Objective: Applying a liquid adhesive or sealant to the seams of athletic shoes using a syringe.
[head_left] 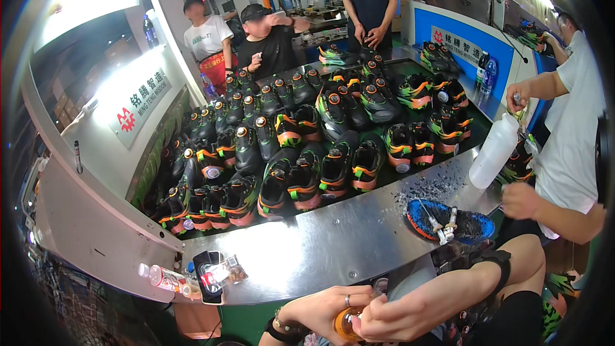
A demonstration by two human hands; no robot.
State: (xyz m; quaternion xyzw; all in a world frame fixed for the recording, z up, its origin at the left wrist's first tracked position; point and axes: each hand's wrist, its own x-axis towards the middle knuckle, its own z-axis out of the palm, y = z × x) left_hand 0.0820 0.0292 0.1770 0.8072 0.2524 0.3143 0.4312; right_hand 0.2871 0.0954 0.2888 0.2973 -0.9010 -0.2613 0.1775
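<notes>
A small amber bottle [346,325] is held low in front of the body, its clear orange side showing between the fingers. The left hand [322,311] wraps it and the right hand [407,315] closes in from the other side, so the two are together on it. Its top is hidden, so whether it has been opened cannot be told. Beyond the hands runs a metal ledge [291,275]; ahead and right of them, a blue-rimmed sole-shaped pad [473,223] bears white-tipped tools [451,219], untouched. Farther ahead, the black sneakers [336,170] stand in rows, looking already assembled. Neither hand is on a shoe; what they may still need cannot be judged.
</notes>
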